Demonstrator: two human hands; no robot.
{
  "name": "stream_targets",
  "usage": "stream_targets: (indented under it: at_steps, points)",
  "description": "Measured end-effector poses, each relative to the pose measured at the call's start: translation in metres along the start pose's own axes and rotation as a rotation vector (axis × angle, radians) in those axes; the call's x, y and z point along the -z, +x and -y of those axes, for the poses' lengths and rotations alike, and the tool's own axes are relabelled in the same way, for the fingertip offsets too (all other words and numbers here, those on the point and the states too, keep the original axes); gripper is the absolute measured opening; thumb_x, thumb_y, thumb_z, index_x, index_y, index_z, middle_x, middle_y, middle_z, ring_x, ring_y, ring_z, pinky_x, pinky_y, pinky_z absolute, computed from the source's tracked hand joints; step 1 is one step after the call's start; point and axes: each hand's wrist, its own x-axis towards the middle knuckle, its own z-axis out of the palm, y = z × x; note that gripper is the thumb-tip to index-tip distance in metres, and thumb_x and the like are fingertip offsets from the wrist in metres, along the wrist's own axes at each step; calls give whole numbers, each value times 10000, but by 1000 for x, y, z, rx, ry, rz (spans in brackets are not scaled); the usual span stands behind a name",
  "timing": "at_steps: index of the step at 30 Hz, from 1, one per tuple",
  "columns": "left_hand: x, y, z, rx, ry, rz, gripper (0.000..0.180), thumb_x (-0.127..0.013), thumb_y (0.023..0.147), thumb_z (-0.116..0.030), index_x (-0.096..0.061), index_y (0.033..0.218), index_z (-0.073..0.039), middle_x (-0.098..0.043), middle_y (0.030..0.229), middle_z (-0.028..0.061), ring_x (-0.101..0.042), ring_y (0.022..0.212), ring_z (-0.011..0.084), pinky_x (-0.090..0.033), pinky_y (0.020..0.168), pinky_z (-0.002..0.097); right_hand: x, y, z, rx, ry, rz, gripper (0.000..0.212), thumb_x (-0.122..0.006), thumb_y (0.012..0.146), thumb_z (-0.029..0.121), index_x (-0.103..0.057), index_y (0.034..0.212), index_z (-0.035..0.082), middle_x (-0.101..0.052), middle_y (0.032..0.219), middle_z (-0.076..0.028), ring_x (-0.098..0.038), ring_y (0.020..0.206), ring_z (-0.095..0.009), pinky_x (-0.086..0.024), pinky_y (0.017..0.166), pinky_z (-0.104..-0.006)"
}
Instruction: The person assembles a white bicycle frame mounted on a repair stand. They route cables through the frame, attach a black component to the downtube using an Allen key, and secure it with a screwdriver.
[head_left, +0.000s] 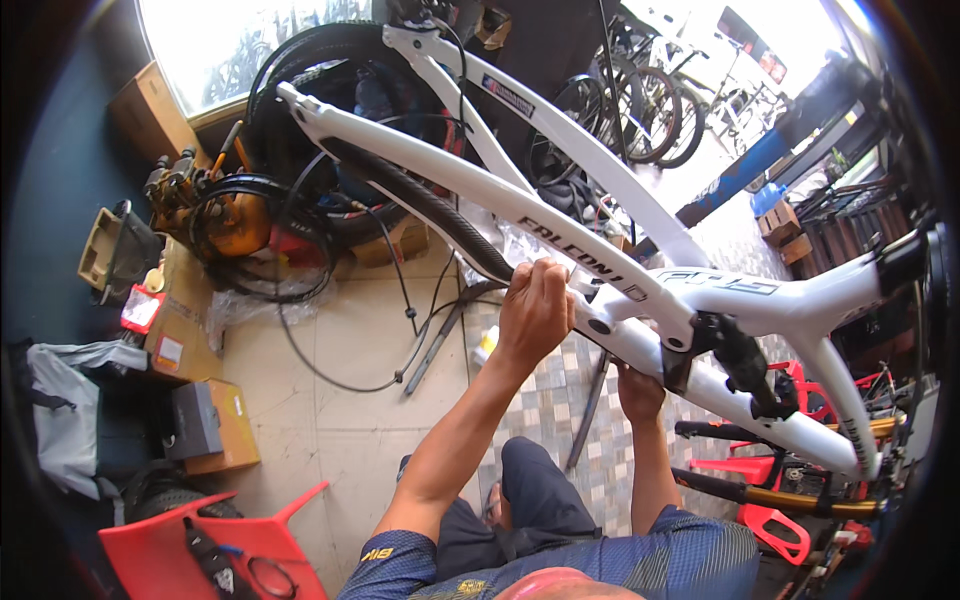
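Note:
A white full-suspension bicycle frame (800, 298) spans the view at about chest height, its rear stays pointing to the far left. A black rear shock (738, 360) sits on it, and a black ribbed guard (425, 200) runs along one stay. My left hand (537, 312) is closed, fingertips pressed together against the frame near the front end of this guard; whatever they pinch is hidden. Just below the lower tube, my right hand (641, 394) has curled fingers, partly covered by the tube. A black cable (345, 386) hangs in a loop from the rear of the frame.
An orange air compressor (240, 225) stands far left, near cardboard boxes (188, 318). At lower left is a red chair (250, 545) with a black item and cable on it. Bicycles (650, 115) stand at the back; gold fork tubes (790, 498) lie at right.

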Motion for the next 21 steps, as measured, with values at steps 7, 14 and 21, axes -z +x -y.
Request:
stream_targets:
  at_steps: [7, 14, 21]
  points:
    - [56, 34, -28, 212, -79, 409, 312, -580, 832, -10, -493, 1132, -6, -557, 1135, 214, -572, 1071, 367, -441, 931, 466, -36, -16, 32, -473, 169, -194, 373, -612, 943, 226, -599, 1311, 164, -603, 1363, -54, -530, 1306, -291, -494, 957, -461]
    - [181, -9, -64, 987, -417, 676, 253, -584, 956, -88, -557, 1193, -4, -631, 1127, 229, -679, 1014, 367, -555, 786, 425, -90, -55, 43, -1206, -683, -185, 263, -607, 931, 216, -663, 1171, 126, -695, 1010, -32, -670, 776, -146, -492, 583, -293]
    - [304, 28, 62, 1228, -320, 294, 165, -563, 1028, -126, -656, 1020, 10, -656, 853, 51, -650, 695, 127, -535, 604, 261, -140, -68, 26, -951, -1164, 445, 320, -610, 890, 224, -702, 1158, 74, -729, 986, -146, -708, 838, -266, -550, 747, -384]
